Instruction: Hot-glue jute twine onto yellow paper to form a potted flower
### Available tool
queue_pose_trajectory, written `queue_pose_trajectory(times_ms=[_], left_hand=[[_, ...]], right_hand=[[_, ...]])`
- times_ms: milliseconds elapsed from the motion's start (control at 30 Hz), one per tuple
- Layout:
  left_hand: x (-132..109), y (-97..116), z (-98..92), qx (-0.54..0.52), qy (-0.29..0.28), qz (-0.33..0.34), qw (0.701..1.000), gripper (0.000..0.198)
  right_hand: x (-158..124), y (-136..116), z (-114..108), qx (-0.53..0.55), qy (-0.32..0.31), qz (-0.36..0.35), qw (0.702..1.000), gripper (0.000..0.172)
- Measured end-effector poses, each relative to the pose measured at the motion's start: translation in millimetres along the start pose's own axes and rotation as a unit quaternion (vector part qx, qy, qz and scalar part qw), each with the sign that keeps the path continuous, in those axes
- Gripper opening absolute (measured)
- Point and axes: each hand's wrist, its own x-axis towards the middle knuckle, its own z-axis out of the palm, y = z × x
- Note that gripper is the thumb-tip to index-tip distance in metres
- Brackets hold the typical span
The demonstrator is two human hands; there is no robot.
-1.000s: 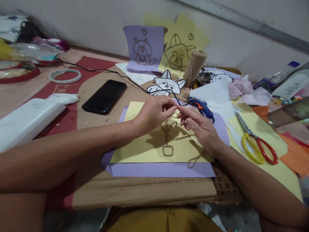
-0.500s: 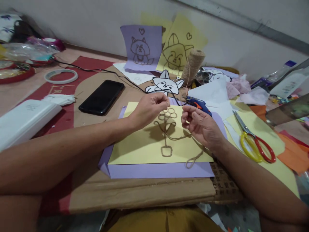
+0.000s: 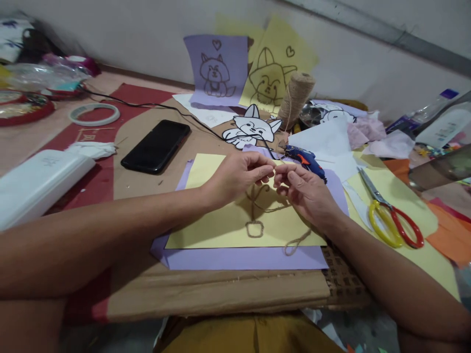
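Above the yellow sheet (image 3: 213, 225), my left hand (image 3: 245, 174) and my right hand (image 3: 307, 191) meet at the fingertips. Both are closed in a pinch; whatever is between the fingers is too small to make out. Brown twine forms a flower shape on the sheet, its stem and square pot (image 3: 254, 229) showing below my hands, its top covered by my left hand. A loose strand of twine (image 3: 275, 210) runs from the stem under my right hand, and a loop (image 3: 294, 244) comes out near the sheet's lower right edge. Behind my right hand lies a blue glue gun (image 3: 305, 159).
Scissors (image 3: 392, 215) with red and yellow handles lie at right. A phone (image 3: 156, 146), a tape roll (image 3: 94, 114) and a white box (image 3: 40, 186) are at left. At the back stand a twine spool (image 3: 297, 98), a fox cutout (image 3: 253, 128) and a purple fox picture (image 3: 217, 71).
My hands have come together: the left moved right and down, so that its fingertips meet those of the right. The left hand now covers the twine flower's top.
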Motion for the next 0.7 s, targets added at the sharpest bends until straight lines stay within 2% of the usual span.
queue_pose_trajectory(times_ms=[133,233,300,433,500,700], left_hand=[[1.0,-2.9,-2.7,0.018,0.010,0.004,1.000,0.022],[2.2,-6.2,-4.7,0.040,0.021,0.004,0.999,0.021],[2.7,-7.8,-5.3,0.053,0.029,0.000,0.998,0.019],[3.2,-8.7,-5.9,0.060,0.038,-0.013,0.997,0.016],[3.6,-7.9,-6.4,0.059,0.039,-0.016,0.997,0.015],[4.4,-4.9,-7.6,0.038,0.033,-0.022,0.998,0.012]], right_hand=[[-1.5,0.5,-1.3,-0.080,-0.032,-0.049,0.995,0.031],[-2.9,-1.0,-2.4,-0.188,-0.047,-0.099,0.976,0.034],[-4.2,-1.6,-1.6,-0.279,-0.049,-0.154,0.946,0.034],[-6.7,0.6,1.5,-0.434,-0.062,-0.253,0.862,0.046],[-7.7,2.0,2.0,-0.463,-0.076,-0.264,0.843,0.053],[-9.3,2.6,0.7,-0.483,-0.088,-0.278,0.825,0.057]])
